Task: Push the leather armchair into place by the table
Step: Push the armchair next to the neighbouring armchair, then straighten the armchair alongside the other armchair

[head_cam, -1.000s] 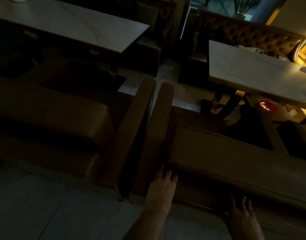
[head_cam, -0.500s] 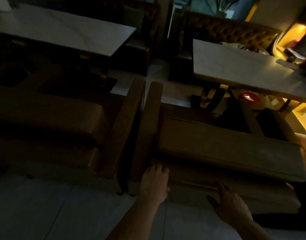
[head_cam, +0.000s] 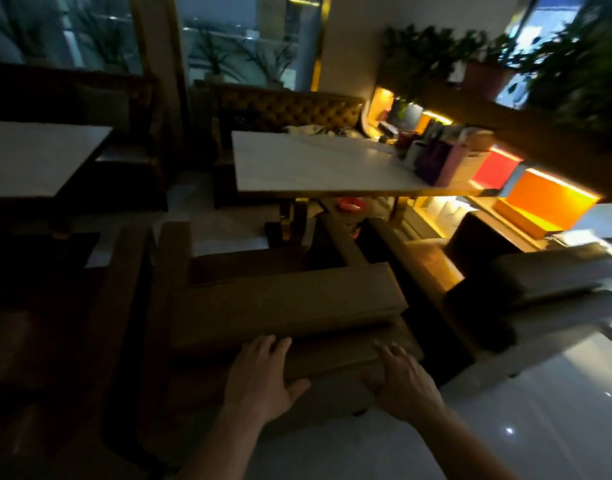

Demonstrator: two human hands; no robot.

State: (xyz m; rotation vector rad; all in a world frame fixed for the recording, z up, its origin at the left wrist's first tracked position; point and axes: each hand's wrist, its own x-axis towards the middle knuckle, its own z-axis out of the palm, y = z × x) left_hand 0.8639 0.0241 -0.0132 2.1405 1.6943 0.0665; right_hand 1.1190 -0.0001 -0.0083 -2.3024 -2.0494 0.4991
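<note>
The brown leather armchair [head_cam: 283, 306] stands in front of me with its back toward me and its seat facing the white-topped table [head_cam: 315, 164]. My left hand [head_cam: 263, 375] lies flat on the back of the armchair, fingers spread, thumb out to the right. My right hand [head_cam: 398, 379] rests on the same back near its right corner, fingers apart. Neither hand holds anything; both press against the leather.
A second brown armchair [head_cam: 100, 299] stands close on the left by another white table [head_cam: 34, 157]. A third armchair [head_cam: 526, 292] is on the right across a dark gap. A tufted bench [head_cam: 283, 109] is behind the table. Boxes and bags [head_cam: 439, 161] crowd the table's right end.
The view has lifted and swung right, showing the table top and lit shelves. Both hands have slid right along the armchair's back; the right one is now fully in view.
</note>
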